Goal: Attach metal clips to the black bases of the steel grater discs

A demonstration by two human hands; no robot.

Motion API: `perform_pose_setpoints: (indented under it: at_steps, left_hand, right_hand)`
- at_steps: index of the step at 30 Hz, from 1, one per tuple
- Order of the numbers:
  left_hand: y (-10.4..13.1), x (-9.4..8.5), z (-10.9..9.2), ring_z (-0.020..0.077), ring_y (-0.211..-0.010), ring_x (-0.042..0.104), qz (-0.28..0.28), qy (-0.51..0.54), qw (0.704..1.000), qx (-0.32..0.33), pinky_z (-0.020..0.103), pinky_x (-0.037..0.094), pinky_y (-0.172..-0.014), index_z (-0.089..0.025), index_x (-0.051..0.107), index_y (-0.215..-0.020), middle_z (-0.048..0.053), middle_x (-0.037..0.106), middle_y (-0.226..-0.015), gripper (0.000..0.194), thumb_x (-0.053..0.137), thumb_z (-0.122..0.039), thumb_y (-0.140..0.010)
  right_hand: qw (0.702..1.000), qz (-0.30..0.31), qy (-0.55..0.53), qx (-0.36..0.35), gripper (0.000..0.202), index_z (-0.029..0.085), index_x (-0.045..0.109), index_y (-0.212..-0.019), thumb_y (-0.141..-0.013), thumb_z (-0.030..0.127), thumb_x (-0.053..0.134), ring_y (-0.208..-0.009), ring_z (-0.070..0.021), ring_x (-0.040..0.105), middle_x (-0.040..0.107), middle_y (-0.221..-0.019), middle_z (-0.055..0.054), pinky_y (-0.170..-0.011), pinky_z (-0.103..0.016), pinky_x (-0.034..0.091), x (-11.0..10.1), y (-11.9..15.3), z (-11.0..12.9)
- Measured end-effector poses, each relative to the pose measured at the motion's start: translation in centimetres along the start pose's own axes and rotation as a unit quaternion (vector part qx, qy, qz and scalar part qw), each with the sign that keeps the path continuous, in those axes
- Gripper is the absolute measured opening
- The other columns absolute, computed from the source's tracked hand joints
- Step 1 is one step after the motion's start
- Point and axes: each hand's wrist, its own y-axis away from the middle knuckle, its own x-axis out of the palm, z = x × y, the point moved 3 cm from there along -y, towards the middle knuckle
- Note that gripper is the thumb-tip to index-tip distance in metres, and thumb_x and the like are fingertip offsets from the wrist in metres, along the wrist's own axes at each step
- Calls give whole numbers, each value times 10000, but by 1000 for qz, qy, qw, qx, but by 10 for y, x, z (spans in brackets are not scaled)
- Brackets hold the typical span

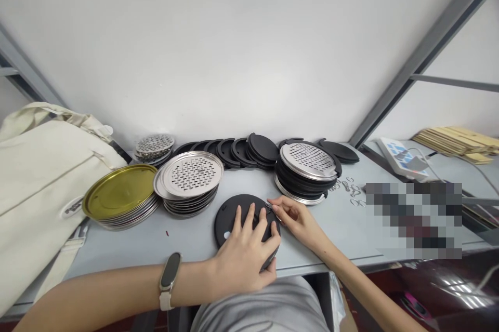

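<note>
My left hand [249, 241] lies spread over a round black disc [226, 212] near the table's front edge. Its fingers are across the top, and the thumb is at the disc's near right rim. At the disc's upper right edge, my right hand [294, 220] pinches a small shiny metal ring [268, 206]; the fingertips partly hide it. Behind my left hand stands a stack of round metal plates [187, 178] with a slotted plate on top. Beyond my right hand is a pile of black discs [298, 184] topped by another slotted metal plate [307, 159].
Gold-coloured round lids [120, 194] are stacked at left, beside a cream bag [50, 171]. Black discs [263, 147] lie overlapping along the wall. Several loose metal rings [353, 189] lie at right, near a blurred patch. Wooden boards [456, 142] sit on the far right surface.
</note>
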Motion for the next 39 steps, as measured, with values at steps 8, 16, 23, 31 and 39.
perform_pose_setpoints:
  at_steps: [8, 16, 23, 31, 39]
  left_hand:
    - [0, -1, 1, 494, -1350, 317, -4, -1, 1000, 0, 685, 292, -1036, -137, 429, -1372, 253, 373, -1465, 539, 447, -422, -915]
    - [0, 1, 0, 496, -1358, 299, -3, 5, 1000, -3, 678, 277, -1047, -130, 439, -1362, 256, 371, -1465, 551, 479, -425, -899]
    - [0, 0, 0, 494, -1361, 292, -6, -1, 1000, -2, 681, 267, -1048, -125, 431, -1372, 258, 369, -1466, 558, 467, -432, -908]
    - [0, 1, 0, 487, -1373, 274, -4, -2, 1000, -5, 677, 258, -1052, -124, 433, -1381, 255, 348, -1485, 557, 459, -435, -920]
    - [0, 2, 0, 494, -1370, 272, -1, 3, 1000, -5, 683, 256, -1051, -130, 429, -1377, 256, 347, -1483, 554, 465, -431, -914]
  right_hand:
    - [1000, -3, 11, -10, 321, 175, 601, -922, -930, 489, 536, -648, -139, 506, 584, -744, -6, -595, -245, 403, 1, 2, 1]
    - [1000, -4, 15, -8, 358, 161, 615, -941, -914, 513, 550, -602, -123, 457, 540, -691, 10, -559, -238, 380, 0, 2, 1]
    - [1000, -7, 4, 5, 369, 162, 615, -1014, -913, 512, 553, -594, -124, 437, 497, -675, 21, -553, -242, 375, 1, 2, 1]
    - [999, -3, 35, -4, 383, 168, 611, -1084, -936, 507, 513, -574, -127, 409, 433, -624, 47, -549, -248, 353, -1, 3, 7]
    - [999, -4, 33, 4, 403, 162, 645, -1039, -906, 531, 548, -626, -146, 500, 574, -697, 0, -578, -252, 408, -3, 2, 4]
